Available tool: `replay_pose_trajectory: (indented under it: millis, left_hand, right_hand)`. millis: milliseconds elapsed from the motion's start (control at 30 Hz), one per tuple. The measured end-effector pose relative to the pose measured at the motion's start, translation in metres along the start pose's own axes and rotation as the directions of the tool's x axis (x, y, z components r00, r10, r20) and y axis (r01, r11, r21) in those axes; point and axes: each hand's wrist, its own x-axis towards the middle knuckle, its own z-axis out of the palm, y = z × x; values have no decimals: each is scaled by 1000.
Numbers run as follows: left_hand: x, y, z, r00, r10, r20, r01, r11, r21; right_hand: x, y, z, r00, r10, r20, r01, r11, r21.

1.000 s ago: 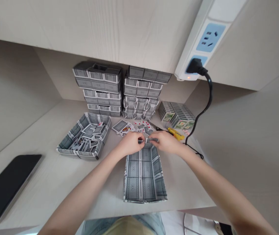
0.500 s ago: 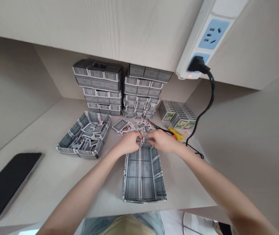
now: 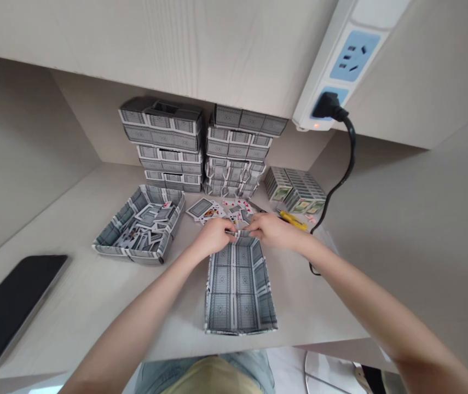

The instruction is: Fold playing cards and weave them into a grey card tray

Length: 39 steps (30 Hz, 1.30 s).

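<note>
A tray woven from grey-backed playing cards [image 3: 238,290] lies on the pale desk in front of me. My left hand [image 3: 214,235] and my right hand [image 3: 272,230] meet at its far end wall, both with fingers pinched on the cards of that wall. Loose playing cards [image 3: 217,209] lie scattered just beyond my hands. A second card tray [image 3: 113,239] to the left holds several loose cards.
Two stacks of finished card trays [image 3: 201,149] stand at the back. Boxed card decks [image 3: 295,190] and a yellow tool [image 3: 294,220] lie at the right. A black cable [image 3: 345,164] hangs from a power strip [image 3: 342,60]. A dark phone [image 3: 7,309] lies at the left.
My hands have closed in on each other at the tray's far wall. The view has shifted slightly. Nothing else has moved.
</note>
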Motion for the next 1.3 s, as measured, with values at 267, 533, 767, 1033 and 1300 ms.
replay_pose_trajectory:
  millis: [267,533,767,1033,1300]
  left_hand:
    - [-1,2,0,1000,8,-20,-9,1000,-26]
    - [0,1,1,1000,14,-20,-15,999,-33]
    - [0,4,1,1000,0,-22,-1,999,-37]
    - [-1,3,0,999,38,-35,-39,999,-36]
    - [-2,2,0,999,27,-17,-28,998,-60]
  right_hand:
    - [-3,2,-5,994,78,-76,-81,996,-44]
    - [-5,7,8,979,61,-196,-57,998,24]
    - [-10,9,17,963,82,-257,-64,995,78]
    - [-13,8,25,934,97,-343,-62,992,112]
    - [-13,9,22,959,87,-271,-69,995,75]
